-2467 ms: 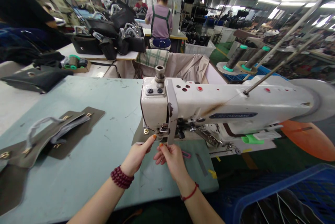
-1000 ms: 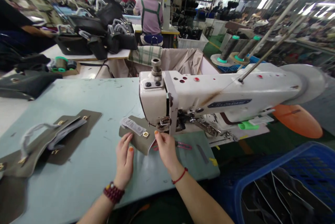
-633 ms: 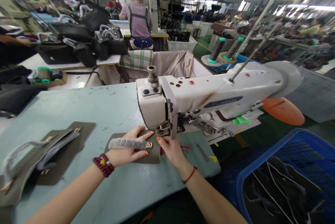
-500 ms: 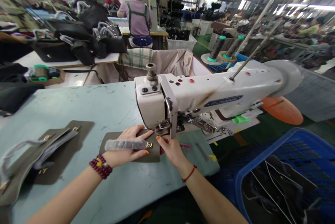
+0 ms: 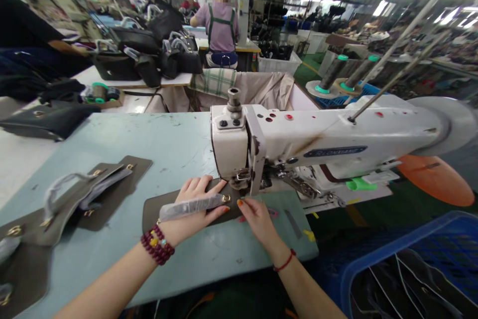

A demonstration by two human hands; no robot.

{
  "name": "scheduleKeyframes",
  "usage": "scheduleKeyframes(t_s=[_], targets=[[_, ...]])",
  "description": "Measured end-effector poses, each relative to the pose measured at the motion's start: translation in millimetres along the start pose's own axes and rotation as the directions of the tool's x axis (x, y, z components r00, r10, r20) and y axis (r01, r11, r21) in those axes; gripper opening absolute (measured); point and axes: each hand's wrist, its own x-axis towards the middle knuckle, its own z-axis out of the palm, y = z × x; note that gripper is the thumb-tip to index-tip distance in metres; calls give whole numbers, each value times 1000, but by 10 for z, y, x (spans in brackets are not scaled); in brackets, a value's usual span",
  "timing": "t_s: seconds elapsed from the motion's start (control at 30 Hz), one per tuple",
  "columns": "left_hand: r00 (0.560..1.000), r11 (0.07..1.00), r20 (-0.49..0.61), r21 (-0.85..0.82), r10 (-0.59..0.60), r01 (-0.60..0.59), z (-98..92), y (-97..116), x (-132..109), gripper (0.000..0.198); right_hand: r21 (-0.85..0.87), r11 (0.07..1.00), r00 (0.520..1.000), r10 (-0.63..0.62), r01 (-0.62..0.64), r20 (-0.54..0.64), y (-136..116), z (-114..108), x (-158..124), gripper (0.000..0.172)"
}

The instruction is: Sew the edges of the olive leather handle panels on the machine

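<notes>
A dark olive-brown bag panel (image 5: 151, 209) lies on the pale green table with its right end at the foot of a white sewing machine (image 5: 229, 145). My left hand (image 5: 194, 187) rests flat on the panel, fingers spread, the index fingertip close to the machine's needle area. Across the back of that hand runs a plastic-wrapped handle (image 5: 192, 207), with a gold ring fitting at its right end. My right hand (image 5: 261, 222) pinches the panel's right edge between thumb and finger, just in front of the presser area. The needle itself is hard to make out.
More panels with wrapped handles (image 5: 104, 189) lie at the left of the table (image 5: 149, 135). A blue basket (image 5: 347, 279) of panels stands at the lower right. Thread spools (image 5: 332, 75) rise behind the machine. Black bags (image 5: 115, 67) and a seated person (image 5: 221, 25) are beyond.
The panel has turned, its right end now angled up toward the machine, and both hands have turned with it. The view has swung left, so most things sit farther right.
</notes>
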Motion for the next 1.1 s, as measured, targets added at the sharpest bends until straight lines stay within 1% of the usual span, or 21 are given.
scheduleKeyframes(t_s=[0.07, 0.13, 0.23, 0.33, 0.47, 0.57, 0.73, 0.93, 1.1], targets=[[1000, 1000, -3, -4, 10, -10, 18, -13, 15, 55, 15, 1000, 999, 4, -4, 34, 90, 4, -89, 35], [1000, 1000, -3, -5, 11, -11, 32, -17, 26, 55, 17, 1000, 999, -5, 4, 39, 182, 15, -147, 37], [1000, 1000, -9, 10, 7, -7, 37, -4, 36, 54, 8, 1000, 1000, -24, 24, 7, 289, 34, -165, 39], [1000, 1000, -11, 20, 9, -9, 30, 3, 48, 54, 1, 999, 999, -36, 36, -21, 325, 47, -141, 39], [1000, 1000, -5, 13, 6, -6, 10, -22, 91, 50, 11, 999, 998, -44, 45, -35, 291, 58, -113, 40], [1000, 1000, 19, -2, 15, -15, -28, -56, 145, 47, 41, 998, 999, -37, 38, -29, 249, 76, -102, 40], [995, 998, 97, -66, 27, -21, -98, -119, 239, 45, 115, 993, 999, 4, 0, -40, 194, 134, -74, 41], [971, 982, 237, -185, 17, 28, -155, -223, 343, 50, 219, 974, 996, 66, -51, -61, 108, 205, -21, 44], [964, 962, 264, -267, 23, 50, -184, -317, 456, 49, 289, 953, 990, 118, -90, -81, 46, 250, 30, 48]])
